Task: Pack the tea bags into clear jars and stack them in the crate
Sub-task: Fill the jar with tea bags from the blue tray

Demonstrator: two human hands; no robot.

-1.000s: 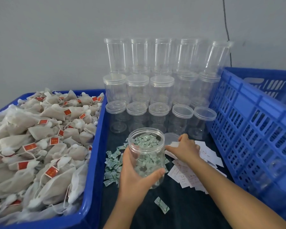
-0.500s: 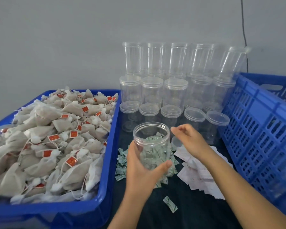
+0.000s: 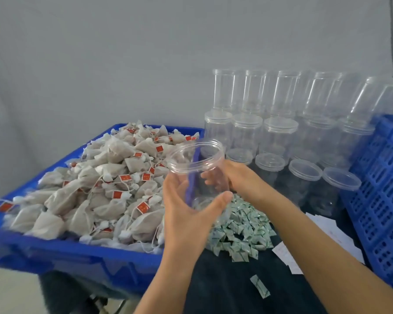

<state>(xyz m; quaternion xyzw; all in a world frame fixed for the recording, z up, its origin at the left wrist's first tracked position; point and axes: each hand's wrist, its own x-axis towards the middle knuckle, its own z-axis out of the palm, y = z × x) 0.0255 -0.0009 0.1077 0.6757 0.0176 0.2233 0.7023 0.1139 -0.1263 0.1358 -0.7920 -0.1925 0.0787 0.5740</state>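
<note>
The bench (image 3: pixel 225 291) is viewed closely from a single head-worn camera, angled forward and down toward the back wall (image 3: pixel 123 53).

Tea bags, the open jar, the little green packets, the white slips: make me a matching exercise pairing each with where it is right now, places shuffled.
Things:
1. tea bags
2. open jar
3. green packets
4. white paper slips

Places:
A. scattered on the dark cloth just below the held jar
B. heaped in the blue bin on the left
C. lying beside the slotted blue crate on the right
D. held up, lidless, by the left hand, the right hand behind it

Pairs: 1-B, 2-D, 3-A, 4-C
</note>
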